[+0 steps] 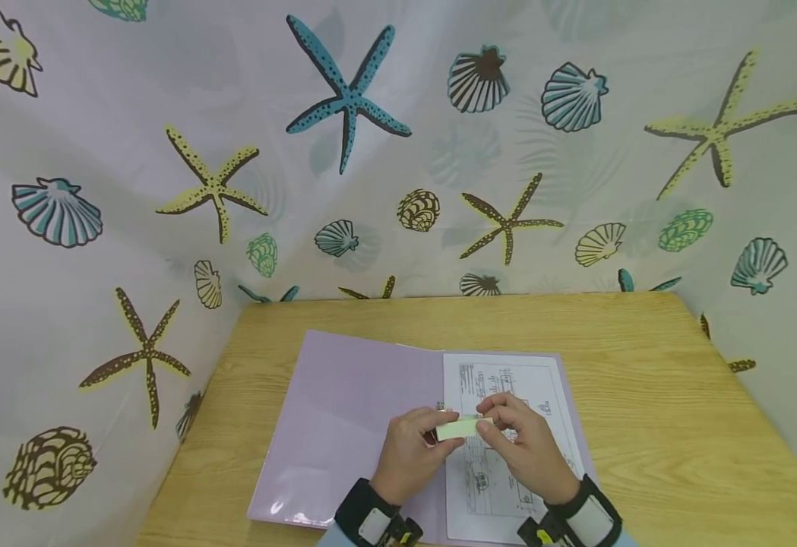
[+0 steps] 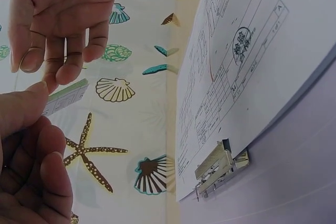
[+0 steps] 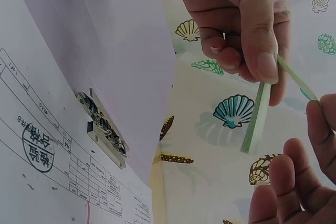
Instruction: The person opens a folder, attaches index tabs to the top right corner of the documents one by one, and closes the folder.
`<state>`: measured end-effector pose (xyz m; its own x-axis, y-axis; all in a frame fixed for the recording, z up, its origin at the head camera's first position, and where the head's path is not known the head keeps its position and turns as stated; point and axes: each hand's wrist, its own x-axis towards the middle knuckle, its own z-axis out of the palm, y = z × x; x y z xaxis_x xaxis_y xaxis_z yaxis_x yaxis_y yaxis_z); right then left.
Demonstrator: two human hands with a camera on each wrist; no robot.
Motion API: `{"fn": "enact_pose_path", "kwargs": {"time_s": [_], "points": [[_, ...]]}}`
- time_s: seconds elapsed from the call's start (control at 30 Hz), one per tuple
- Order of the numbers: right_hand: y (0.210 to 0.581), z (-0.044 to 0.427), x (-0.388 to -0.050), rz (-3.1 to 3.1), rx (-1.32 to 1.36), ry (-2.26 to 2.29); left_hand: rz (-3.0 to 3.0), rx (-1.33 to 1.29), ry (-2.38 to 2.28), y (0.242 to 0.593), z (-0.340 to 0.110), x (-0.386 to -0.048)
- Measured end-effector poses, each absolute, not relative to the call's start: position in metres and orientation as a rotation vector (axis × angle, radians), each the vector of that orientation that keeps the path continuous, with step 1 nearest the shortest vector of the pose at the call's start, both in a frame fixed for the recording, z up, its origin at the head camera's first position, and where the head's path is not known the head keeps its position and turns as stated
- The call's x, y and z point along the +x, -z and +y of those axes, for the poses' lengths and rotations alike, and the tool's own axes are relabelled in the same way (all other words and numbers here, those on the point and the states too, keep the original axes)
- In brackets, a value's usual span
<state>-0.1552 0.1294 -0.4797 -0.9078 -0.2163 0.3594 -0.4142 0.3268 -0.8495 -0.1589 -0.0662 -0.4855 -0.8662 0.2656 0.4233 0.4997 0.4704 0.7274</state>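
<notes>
A pale green pad of sticky notes [image 1: 454, 429] is held between my two hands above an open lilac folder [image 1: 350, 410]. My left hand [image 1: 408, 452] pinches the pad between thumb and fingers at its left end. In the right wrist view, a single pale green sheet [image 3: 298, 78] bends away from the pad [image 3: 257, 119]. My right hand [image 1: 531, 448] pinches the far end of that sheet between thumb and finger, its other fingers loosely bent. Under the hands lies a printed technical drawing [image 1: 501, 494] on the folder's right side.
A metal clip [image 2: 220, 166] sits by the folder's fold, at the edge of the drawing. The folder lies on a wooden table [image 1: 658, 410]. A white curtain [image 1: 384, 243] with shells and starfish surrounds the table at the back and sides.
</notes>
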Motion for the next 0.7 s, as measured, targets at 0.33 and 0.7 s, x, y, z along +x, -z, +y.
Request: {"fn": "enact_pose_path", "kwargs": {"time_s": [0.33,0.7], "points": [[0.473,0.143,-0.157,-2.349,0.506,-1.703,-2.447,-0.586,1.445,0.482,-0.068,-0.158],[0.473,0.14,-0.154,-2.387,0.546,-2.132,-2.307,-0.722,1.707,0.484,-0.058,-0.155]]}}
